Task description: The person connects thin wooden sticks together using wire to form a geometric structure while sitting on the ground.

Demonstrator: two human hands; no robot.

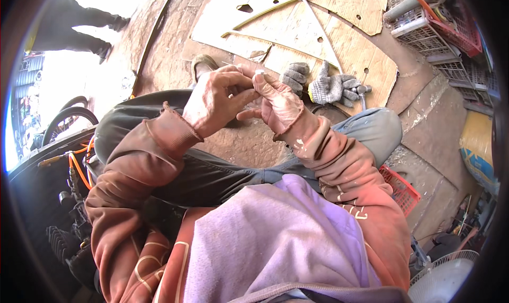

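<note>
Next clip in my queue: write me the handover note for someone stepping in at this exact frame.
Left hand: fingertips pinched together against the right hand's; whatever they hold is too small to tell.
Right hand: raised, thumb and forefinger meeting the left hand's above the knees.
Grey knit gloves: off, lying on the ground just beyond the hands, beside the cardboard sheets.
Red basket: by the right elbow.
Done: gloves removed.
Left: cannot tell from this view.

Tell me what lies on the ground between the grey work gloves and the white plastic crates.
In the head view, flat cardboard sheets with holes cover the ground between the grey work gloves and the white plastic crates.
</note>
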